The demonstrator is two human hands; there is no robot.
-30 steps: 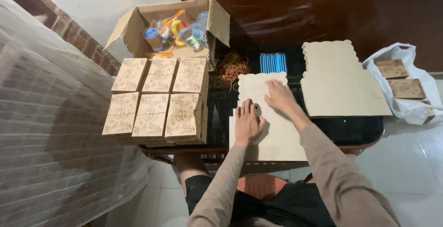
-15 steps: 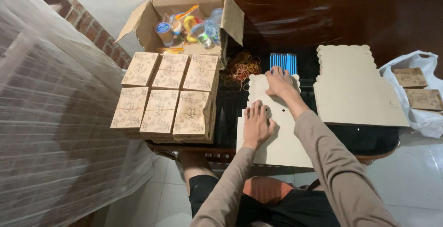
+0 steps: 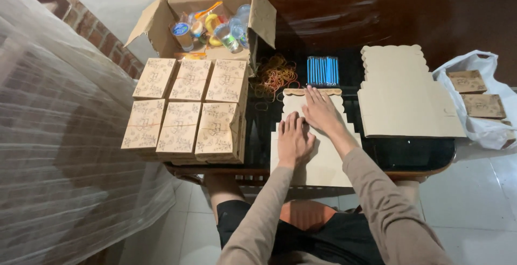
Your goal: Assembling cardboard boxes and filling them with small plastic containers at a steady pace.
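Dark glossy surface [image 3: 414, 154] — six folded boxes [image 3: 186, 109] done; both hands, left hand [image 3: 294, 138] and right hand [image 3: 320, 109], fingers flat and together, press an unfolded blank [image 3: 318, 162] — a stack of blanks [image 3: 404, 98] waits.

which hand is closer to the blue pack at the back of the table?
Right. The right hand lies flat on the unfolded box blank, fingertips just below the blue pack. The left hand rests lower on the same blank, farther from it.

Dark table [image 3: 420, 154] with flat cardboard [image 3: 318, 160]

Both arms reach forward, left hand [image 3: 294, 138] and right hand [image 3: 320, 109] palm-down, fingers extended flat.
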